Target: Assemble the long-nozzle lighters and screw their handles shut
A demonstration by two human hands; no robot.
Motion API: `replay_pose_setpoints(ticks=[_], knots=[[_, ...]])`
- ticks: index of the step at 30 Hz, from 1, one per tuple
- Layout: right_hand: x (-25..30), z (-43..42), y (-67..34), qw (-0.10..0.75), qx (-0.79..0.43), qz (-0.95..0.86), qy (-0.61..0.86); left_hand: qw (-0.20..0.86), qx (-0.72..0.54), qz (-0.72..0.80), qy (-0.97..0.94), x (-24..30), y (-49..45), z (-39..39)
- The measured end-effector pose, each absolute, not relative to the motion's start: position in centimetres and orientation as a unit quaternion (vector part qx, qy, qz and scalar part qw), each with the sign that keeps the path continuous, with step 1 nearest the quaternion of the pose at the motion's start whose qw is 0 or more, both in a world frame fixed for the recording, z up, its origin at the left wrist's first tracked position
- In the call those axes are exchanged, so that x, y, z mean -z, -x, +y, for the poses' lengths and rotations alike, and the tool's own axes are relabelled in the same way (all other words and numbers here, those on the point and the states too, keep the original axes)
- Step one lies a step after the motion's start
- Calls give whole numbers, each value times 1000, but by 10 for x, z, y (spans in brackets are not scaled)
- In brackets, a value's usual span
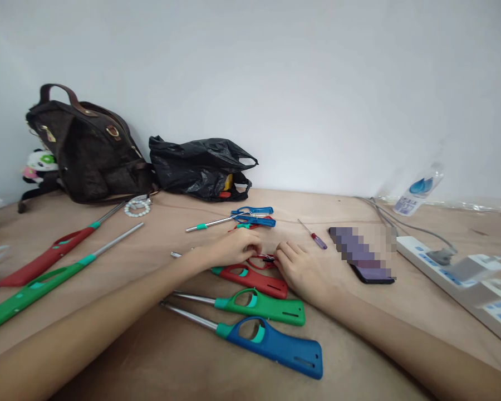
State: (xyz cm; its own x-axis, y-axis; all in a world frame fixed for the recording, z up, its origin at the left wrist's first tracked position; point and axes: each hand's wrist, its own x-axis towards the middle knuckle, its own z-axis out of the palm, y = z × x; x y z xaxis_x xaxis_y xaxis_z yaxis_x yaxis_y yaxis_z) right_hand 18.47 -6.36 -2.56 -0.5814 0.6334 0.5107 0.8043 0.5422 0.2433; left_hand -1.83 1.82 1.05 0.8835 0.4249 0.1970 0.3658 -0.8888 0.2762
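My left hand [234, 247] is closed, fingers curled and thumb bent in, over the table's middle. Facing it, my right hand [298, 267] also has its fingers bent together. Between them lies an opened red lighter casing [262, 264] with small inner parts; my right fingertips meet its end, and what either hand pinches is hidden. Just below, a red gas lighter [256, 281], a green gas lighter [271, 308] and a blue gas lighter [281, 345] lie in a row. Beyond my hands sits a disassembled blue lighter [256, 216], its metal tube attached, with red pieces close by.
A small screwdriver [317, 240] and a phone [359, 256] lie on the right, near a power strip [426, 268] and a tilted bottle [420, 189]. At left are longer red [50, 253] and green [37, 292] lighters, a bracelet [137, 208], a backpack [96, 150] and a black plastic bag [192, 167].
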Motion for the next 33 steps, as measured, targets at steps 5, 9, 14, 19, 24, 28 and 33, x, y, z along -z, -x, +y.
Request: replay_pose_setpoints(ticks=[5, 9, 14, 19, 24, 28, 33], knots=[[28, -62, -185, 192, 236, -856, 417, 33, -92, 195, -976, -12, 20, 14], [29, -62, -185, 192, 251, -852, 416, -14, -73, 197, -978, -11, 23, 9], [28, -63, -184, 189, 251, -853, 416, -12, -105, 225, -969, -7, 26, 0], [27, -62, -185, 186, 252, -855, 413, -32, -101, 267, -958, -7, 23, -9], [27, -62, -185, 191, 256, -856, 407, -39, -69, 267, -960, -15, 15, -3], [28, -61, -186, 190, 261, -857, 403, -52, -55, 247, -966, -22, 4, 4], [26, -61, -187, 187, 264, -866, 381, 28, -64, 220, -973, -25, -6, 9]])
